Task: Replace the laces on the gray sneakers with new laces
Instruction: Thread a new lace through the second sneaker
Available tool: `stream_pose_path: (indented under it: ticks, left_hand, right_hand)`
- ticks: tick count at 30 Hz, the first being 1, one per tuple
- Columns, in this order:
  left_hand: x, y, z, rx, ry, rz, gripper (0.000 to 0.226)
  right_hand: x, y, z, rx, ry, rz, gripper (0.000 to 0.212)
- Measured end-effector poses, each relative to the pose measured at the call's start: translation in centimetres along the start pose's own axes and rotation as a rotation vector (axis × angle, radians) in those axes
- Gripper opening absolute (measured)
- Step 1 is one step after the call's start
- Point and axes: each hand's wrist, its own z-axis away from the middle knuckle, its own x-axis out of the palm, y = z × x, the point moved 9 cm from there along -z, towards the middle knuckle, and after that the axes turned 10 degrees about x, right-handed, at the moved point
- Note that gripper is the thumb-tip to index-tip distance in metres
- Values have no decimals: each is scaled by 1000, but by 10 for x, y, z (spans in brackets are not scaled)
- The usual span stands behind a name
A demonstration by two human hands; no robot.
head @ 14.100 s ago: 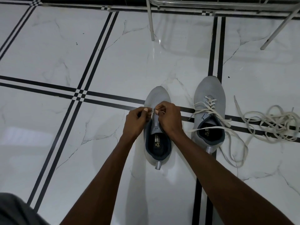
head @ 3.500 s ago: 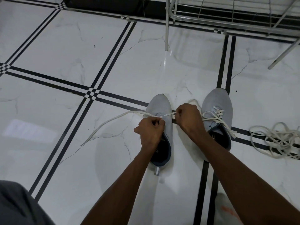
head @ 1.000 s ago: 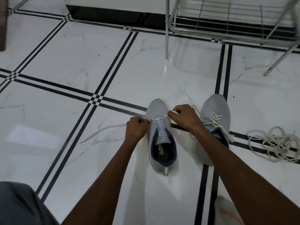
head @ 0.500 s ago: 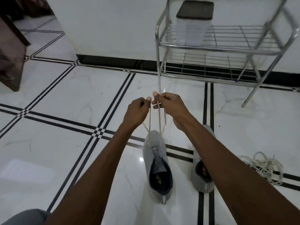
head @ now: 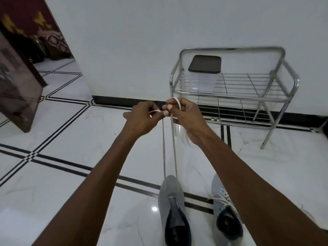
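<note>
Nearest, two gray sneakers (head: 173,208) stand on the tiled floor (head: 74,176), the right forearm covering part of the laced one (head: 224,217). Above, left hand (head: 142,119) and right hand (head: 184,115) each pinch a strand of the new lace (head: 174,153) rising from the left sneaker's toe eyelets. Beyond stands a metal rack (head: 230,89) holding a dark-lidded container (head: 205,65) against the wall.

Both hands are holding up the two ends of a flat cream shoelace (head: 174,148): the left hand (head: 142,118) is pinching one strand, the right hand (head: 184,113) the other, which is looping over its fingers. The strands are running down to the gray knit sneaker (head: 171,194), apparently through its front eyelets. A second gray laced sneaker (head: 220,196) is sitting just beside it on the white marble-look tiled floor (head: 71,174).
</note>
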Motion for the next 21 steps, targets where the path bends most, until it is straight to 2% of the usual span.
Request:
stream_pose_path:
  ticks: [3, 6, 10, 14, 18, 21]
  left_hand:
    - [-5, -1, -4, -2, -27, 26, 39]
    - [-4, 1, -2, 10, -17, 220, 35]
    - [-9, -1, 0, -71, 107, 508, 29]
    - [-5, -2, -2, -121, 132, 759, 23]
    - [3, -7, 3, -235, 249, 903, 28]
    - [6, -10, 0, -277, 308, 956, 26]
  right_hand:
    - [0, -14, -2, -19, 2, -4, 15]
    - [-1, -21, -2, -25, 10, -26, 16]
    - [-3, -22, -3, -11, 19, -127, 23]
    - [-2, -28, -4, -16, 12, -186, 23]
    - [-1, -40, -7, -51, 20, -206, 29]
    - [-2, -52, -8, -72, 19, -177, 24]
